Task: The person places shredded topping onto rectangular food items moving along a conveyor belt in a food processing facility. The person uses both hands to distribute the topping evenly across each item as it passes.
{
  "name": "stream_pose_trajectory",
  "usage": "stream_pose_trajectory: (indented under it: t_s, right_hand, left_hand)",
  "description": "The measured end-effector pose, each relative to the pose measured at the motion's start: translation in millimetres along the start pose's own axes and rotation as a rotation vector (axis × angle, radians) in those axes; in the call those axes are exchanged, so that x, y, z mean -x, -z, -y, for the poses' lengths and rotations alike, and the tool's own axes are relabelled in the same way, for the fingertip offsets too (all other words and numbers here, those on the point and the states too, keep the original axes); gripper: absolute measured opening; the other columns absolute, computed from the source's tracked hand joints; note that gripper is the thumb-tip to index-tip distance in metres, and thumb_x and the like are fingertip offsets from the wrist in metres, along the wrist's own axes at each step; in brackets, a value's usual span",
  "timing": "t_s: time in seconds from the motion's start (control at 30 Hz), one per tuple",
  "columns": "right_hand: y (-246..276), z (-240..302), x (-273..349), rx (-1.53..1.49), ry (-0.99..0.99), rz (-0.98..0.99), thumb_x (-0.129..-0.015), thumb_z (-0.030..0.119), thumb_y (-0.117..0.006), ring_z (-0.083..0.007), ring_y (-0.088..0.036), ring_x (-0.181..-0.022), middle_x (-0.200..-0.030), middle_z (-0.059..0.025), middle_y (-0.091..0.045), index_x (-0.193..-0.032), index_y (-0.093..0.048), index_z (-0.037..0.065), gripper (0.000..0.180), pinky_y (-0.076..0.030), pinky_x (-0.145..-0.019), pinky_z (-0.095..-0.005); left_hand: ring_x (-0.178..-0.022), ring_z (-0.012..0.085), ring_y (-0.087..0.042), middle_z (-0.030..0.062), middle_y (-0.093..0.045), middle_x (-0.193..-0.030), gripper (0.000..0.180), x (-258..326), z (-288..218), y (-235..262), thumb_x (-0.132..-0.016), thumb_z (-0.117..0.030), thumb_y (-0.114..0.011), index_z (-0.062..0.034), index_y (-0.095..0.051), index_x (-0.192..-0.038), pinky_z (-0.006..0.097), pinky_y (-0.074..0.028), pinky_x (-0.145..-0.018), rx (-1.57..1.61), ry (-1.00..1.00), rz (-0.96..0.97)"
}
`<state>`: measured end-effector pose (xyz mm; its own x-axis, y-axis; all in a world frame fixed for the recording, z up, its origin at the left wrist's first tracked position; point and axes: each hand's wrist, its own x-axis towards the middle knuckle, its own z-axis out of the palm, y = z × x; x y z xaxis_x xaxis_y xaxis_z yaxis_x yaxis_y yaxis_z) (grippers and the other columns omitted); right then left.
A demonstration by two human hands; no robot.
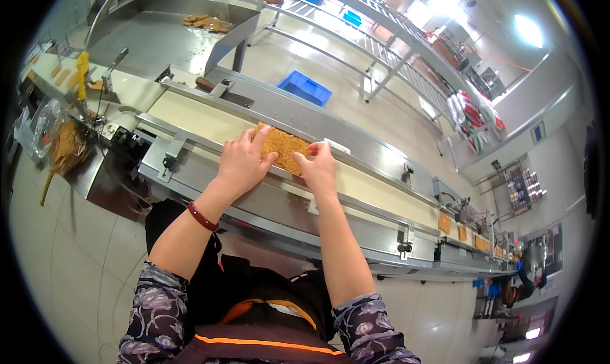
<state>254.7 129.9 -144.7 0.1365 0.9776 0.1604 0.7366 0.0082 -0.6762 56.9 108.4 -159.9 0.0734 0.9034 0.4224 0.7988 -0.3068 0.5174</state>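
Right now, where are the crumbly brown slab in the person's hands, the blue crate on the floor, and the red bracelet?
Crumbly brown slab (284, 148): head view, middle of its top face.
Blue crate (305, 87): head view, its inner floor.
Red bracelet (202, 216): head view, band across the left wrist.

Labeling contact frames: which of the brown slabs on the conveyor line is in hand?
The large golden-brown slab on the cream belt, touched by left hand and right hand; the small pieces downstream lie untouched.

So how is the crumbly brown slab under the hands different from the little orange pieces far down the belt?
The brown slab is bigger and lies tilted across the belt; the orange pieces look smaller and sit in a spaced row. The left hand and right hand touch the slab; nobody touches the pieces. Both are flat, brownish-orange and on the same line.
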Motion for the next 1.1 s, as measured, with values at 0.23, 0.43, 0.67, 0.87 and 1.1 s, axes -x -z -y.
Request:
stream_pose_trajectory:
  t_s: [0.23, 0.43, 0.67, 0.87, 1.1]
  right_hand:
    - [-3, -30, -20, -0.242, 0.084, 0.071, -0.079, 0.033, -0.089, -0.0241, -0.065, -0.085, -0.097, -0.0086, -0.062, -0.134, -0.061, 0.008, 0.067, -0.055, -0.08, -0.0381]
    - [28, 4, -2, 0.165, 0.174, -0.056, -0.094, 0.037, -0.072, -0.0359, -0.067, -0.077, -0.079, -0.015, -0.069, -0.09, -0.072, 0.003, 0.034, -0.054, -0.074, -0.0453]
    - [65, -29, 18, 0.822, 0.054, 0.121, -0.102, 0.055, -0.052, -0.0359, -0.075, -0.083, -0.083, -0.0146, -0.076, -0.09, -0.078, 0.012, 0.052, -0.058, -0.074, -0.0489]
    - [134, -48, 12, 0.93, -0.139, -0.123, -0.099, 0.054, -0.06, -0.0345, -0.075, -0.084, -0.084, -0.0132, -0.076, -0.093, -0.074, 0.014, 0.044, -0.057, -0.073, -0.0482]
    - [106, -35, 21, 0.539, 0.101, -0.122, -0.099, 0.051, -0.063, -0.0361, -0.073, -0.077, -0.078, -0.0101, -0.074, -0.087, -0.073, 0.013, 0.041, -0.056, -0.068, -0.0478]
  left_hand:
    - [-0.101, 0.0387, -0.069, 0.0197, -0.067, -0.118, 0.054, -14, -5, 3, -0.089, -0.001, -0.067, -0.0097, -0.054, -0.141, 0.042, -0.057, -0.089, 0.863, 0.135, -0.211]
    - [-0.1, 0.0279, -0.07, 0.0114, -0.068, -0.112, 0.045, -16, -2, 12, -0.091, 0.003, -0.069, -0.0078, -0.064, -0.134, 0.036, -0.058, -0.085, 0.353, -0.268, -0.444]
    - [-0.106, 0.0254, -0.066, 0.0121, -0.064, -0.116, 0.042, -17, 14, 21, -0.092, 0.0, -0.067, -0.0102, -0.065, -0.132, 0.035, -0.056, -0.088, 0.597, 0.059, -0.403]
    - [-0.106, 0.0175, -0.06, 0.0089, -0.056, -0.12, 0.062, -21, 37, 43, -0.089, 0.002, -0.063, -0.0069, -0.049, -0.149, 0.031, -0.054, -0.09, 1.339, 0.518, -0.094]
    - [-0.095, 0.0145, -0.062, 0.0101, -0.065, -0.109, 0.059, -36, 80, 65, -0.094, 0.0, -0.064, -0.005, -0.044, -0.15, 0.029, -0.053, -0.087, 1.058, 0.395, -0.491]
